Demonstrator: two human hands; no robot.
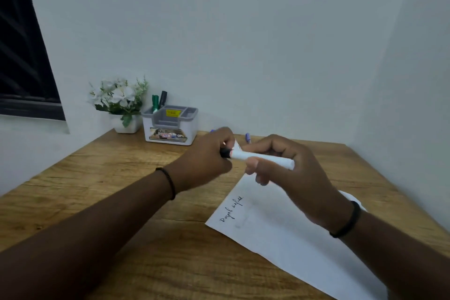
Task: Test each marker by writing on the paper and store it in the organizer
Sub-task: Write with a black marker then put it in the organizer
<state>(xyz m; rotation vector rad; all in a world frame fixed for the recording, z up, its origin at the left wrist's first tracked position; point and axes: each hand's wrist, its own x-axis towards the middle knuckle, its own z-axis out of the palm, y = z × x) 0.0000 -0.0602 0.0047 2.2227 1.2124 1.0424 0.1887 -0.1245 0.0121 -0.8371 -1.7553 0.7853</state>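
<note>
1. Marker testing is judged to be partly done: a green-capped marker (155, 103) and a dark-capped marker (162, 98) are stood in the back-left compartment of the white and grey plastic organizer (170, 126), and a line of handwriting is seen on the white sheet of paper (280, 226) laid on the wooden bench (97, 178).
2. At least one purple pen or marker (248, 137) is left lying on the bench beyond the hands, just right of the organizer; it is presumably yet to be tested.
3. A white-barrelled marker (261, 158) is held level above the paper's far end, between both hands.
4. The barrel is gripped by the curled fingers of the right hand (292, 173).
5. The dark cap end is enclosed by the clenched left hand (207, 156); whether the cap is being pulled off or pushed on cannot be told.
</note>
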